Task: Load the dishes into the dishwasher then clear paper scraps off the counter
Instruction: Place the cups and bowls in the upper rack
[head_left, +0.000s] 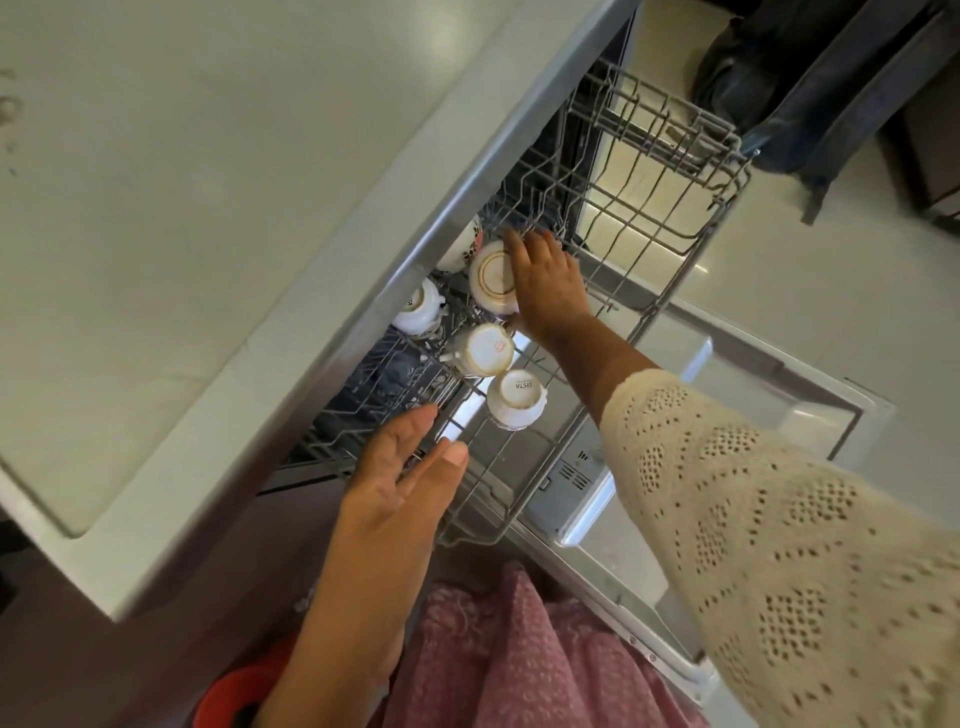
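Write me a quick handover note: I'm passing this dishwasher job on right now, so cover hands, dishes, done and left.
Right hand: grips an upturned cup in the pulled-out upper rack.
Left hand: open, flat at the rack's near edge, holding nothing.
Loaded: four more upturned cups, at and.
Dishwasher door is down.
Left: release this cup, load any further dishes, push rack in, shut door, then clear paper scraps; none show on the counter here.
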